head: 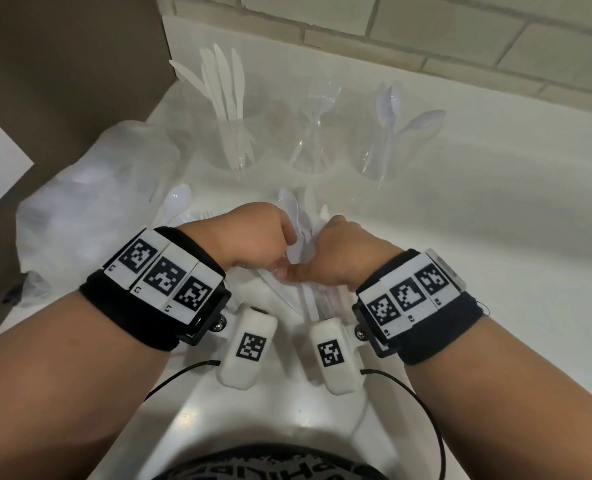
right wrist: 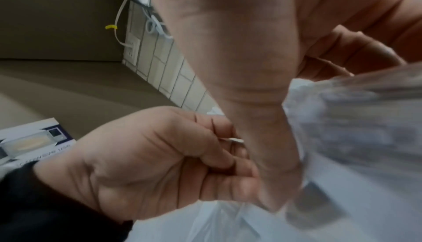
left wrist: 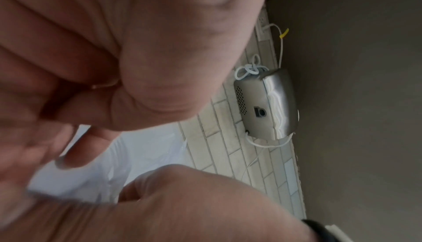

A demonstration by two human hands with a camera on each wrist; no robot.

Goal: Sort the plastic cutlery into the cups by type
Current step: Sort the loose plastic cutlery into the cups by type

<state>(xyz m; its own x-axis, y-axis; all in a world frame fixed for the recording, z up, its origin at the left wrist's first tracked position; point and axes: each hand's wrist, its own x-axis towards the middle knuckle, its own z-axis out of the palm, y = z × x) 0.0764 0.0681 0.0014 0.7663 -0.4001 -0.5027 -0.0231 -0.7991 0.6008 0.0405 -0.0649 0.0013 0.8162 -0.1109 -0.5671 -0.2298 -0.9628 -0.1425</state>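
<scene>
Working both hands, our left hand [head: 259, 237] and right hand [head: 343, 254], curled into the loose cutlery [head: 301, 220] at 6 o'clock of the cups [head: 308, 147]; exact hold unclear. Light, slick, springy: pinch handles.

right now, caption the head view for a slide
Both hands gather white plastic cutlery before three clear plastic cups holding knives, forks and spoons.

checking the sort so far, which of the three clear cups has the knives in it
The left cup, nearest the brown wall, holds the opaque white knives. The middle cup holds clear forks, and the right cup holds spoons.
</scene>
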